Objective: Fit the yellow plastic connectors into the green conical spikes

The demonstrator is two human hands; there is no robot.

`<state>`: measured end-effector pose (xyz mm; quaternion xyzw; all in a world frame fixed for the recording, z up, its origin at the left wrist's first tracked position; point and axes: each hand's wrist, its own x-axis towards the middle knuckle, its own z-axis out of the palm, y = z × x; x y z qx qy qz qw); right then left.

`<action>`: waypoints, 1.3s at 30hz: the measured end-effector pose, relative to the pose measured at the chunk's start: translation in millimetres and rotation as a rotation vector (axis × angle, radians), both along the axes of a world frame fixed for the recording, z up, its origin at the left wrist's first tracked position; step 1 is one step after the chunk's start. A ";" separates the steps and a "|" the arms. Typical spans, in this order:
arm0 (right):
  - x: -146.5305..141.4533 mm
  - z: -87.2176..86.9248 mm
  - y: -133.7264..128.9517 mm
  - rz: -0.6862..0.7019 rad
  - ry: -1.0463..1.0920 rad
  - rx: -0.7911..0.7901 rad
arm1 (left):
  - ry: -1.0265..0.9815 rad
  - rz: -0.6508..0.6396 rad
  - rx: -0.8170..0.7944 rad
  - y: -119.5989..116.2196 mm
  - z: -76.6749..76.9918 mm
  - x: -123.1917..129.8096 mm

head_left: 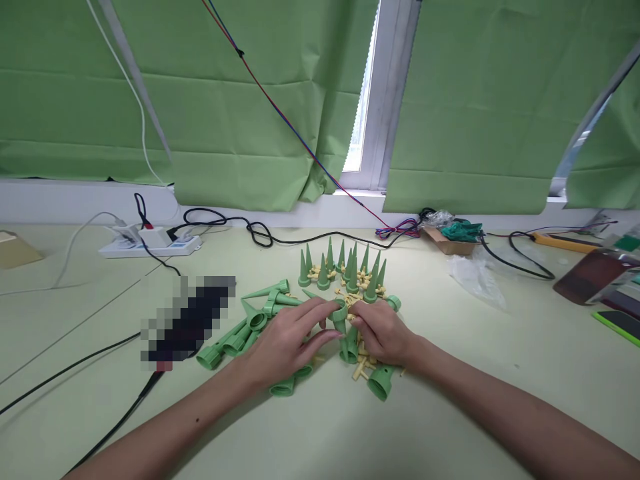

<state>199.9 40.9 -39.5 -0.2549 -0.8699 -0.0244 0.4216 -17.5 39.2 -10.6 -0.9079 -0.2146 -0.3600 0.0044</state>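
Between the thumb and fingers of my left hand (pixel 295 333) is a green plastic watering spike (pixel 339 327), its wide open collar up and its point downward. My right hand (pixel 383 328) is closed right beside that collar; what its fingertips pinch is hidden. Loose green spikes (pixel 215 355) lie in a heap around and under my left hand. Small cream T-shaped valves (pixel 361 368) are scattered beneath and beyond my right hand. Behind both hands, several spikes (pixel 353 277) stand point up, with more valves among them. One hollow green spike (pixel 381 381) lies in front of my right wrist.
At the left are a blurred dark device (pixel 193 323) with a cable and a white power strip (pixel 150 245). To the right lie a crumpled plastic bag (pixel 477 280), a small cardboard box (pixel 453 243), a dark red bottle (pixel 593 275) and a green-edged phone (pixel 620 325).
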 end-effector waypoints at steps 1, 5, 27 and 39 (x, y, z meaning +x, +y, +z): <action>-0.2 -0.1 -0.6 -0.001 0.004 -0.002 | 0.008 0.005 0.042 -0.7 0.1 0.6; -0.7 -2.0 -2.4 -0.013 0.023 -0.016 | 0.037 0.038 0.162 -2.9 0.4 1.4; -4.8 0.4 -6.5 0.053 0.075 -0.024 | 0.236 0.115 0.373 -10.4 -3.5 -8.2; -2.3 0.8 -3.8 -0.100 0.082 0.129 | -0.183 -0.125 -0.169 -12.1 -2.2 4.1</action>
